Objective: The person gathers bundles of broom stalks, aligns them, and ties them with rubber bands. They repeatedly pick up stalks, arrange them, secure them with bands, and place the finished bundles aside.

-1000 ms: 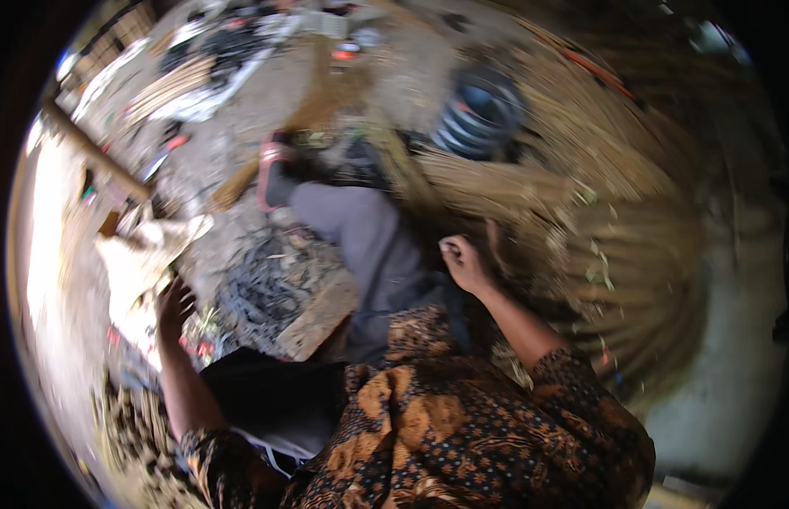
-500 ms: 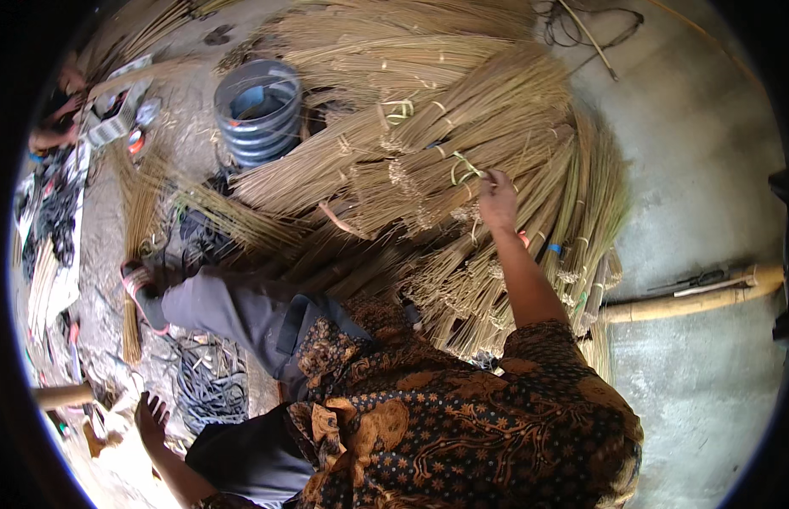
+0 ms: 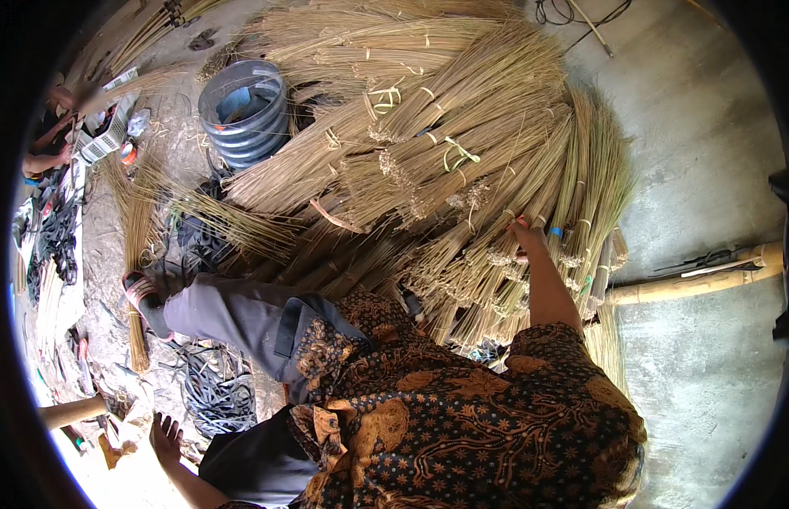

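Note:
A large heap of tied bundles of dry stalks [image 3: 462, 127] fills the middle. At its right side, my right hand [image 3: 530, 239] reaches down onto a bundle of dry stalks [image 3: 494, 222], thumb and fingers bent around it; the fingertips are partly hidden. Pale ties circle many bundles, and a looped green strip [image 3: 459, 154] lies on top, left of that hand. My left hand [image 3: 166, 439] is low on the left, empty, its fingers spread beside a bright, washed-out patch of floor.
A ribbed grey bucket [image 3: 245, 114] stands left of the heap. Black strips [image 3: 216, 390] lie tangled near my sandalled foot [image 3: 146, 301]. A bamboo pole [image 3: 700, 287] is at the right. Another person's arms [image 3: 50, 148] work by a white crate [image 3: 110, 131] at the far left.
My right hand has moved away from the green strip, toward me and slightly right, onto another bundle. My left hand has shifted a little downward and right, still spread.

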Motion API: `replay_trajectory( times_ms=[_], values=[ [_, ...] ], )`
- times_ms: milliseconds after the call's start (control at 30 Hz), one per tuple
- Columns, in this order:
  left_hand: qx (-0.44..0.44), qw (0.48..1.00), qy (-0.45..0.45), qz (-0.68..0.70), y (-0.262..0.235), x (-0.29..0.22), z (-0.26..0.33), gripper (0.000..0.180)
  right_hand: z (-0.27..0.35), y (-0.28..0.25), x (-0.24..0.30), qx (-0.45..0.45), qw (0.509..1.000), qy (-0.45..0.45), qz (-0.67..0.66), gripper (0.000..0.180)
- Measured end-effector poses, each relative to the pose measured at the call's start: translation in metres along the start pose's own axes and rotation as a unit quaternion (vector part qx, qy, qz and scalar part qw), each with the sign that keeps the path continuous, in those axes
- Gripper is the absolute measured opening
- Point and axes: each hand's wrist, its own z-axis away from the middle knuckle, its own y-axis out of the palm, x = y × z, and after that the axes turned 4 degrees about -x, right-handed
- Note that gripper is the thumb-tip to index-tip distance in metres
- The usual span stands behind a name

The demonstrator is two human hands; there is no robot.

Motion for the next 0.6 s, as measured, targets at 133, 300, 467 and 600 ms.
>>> replay_trajectory(
  times_ms=[133,300,467,600],
  values=[
    [0.005,1.000,0.014,0.011,-0.004,0.003,0.006,0.071,-0.001,0.005,0.006,0.005,1.000,-0.017,-0.005,0.056],
    [0.017,0.999,0.035,0.010,-0.003,0.004,0.015,0.073,0.009,-0.031,0.022,0.012,0.985,-0.016,-0.171,0.042],
    [0.002,0.999,0.033,0.010,0.000,0.001,0.015,0.069,0.002,-0.061,0.043,0.171,0.841,0.074,-0.508,0.023],
    [0.004,0.999,0.044,0.007,-0.003,0.003,0.015,0.067,0.018,-0.049,0.081,0.095,0.834,0.044,-0.541,0.024]
  ],
)
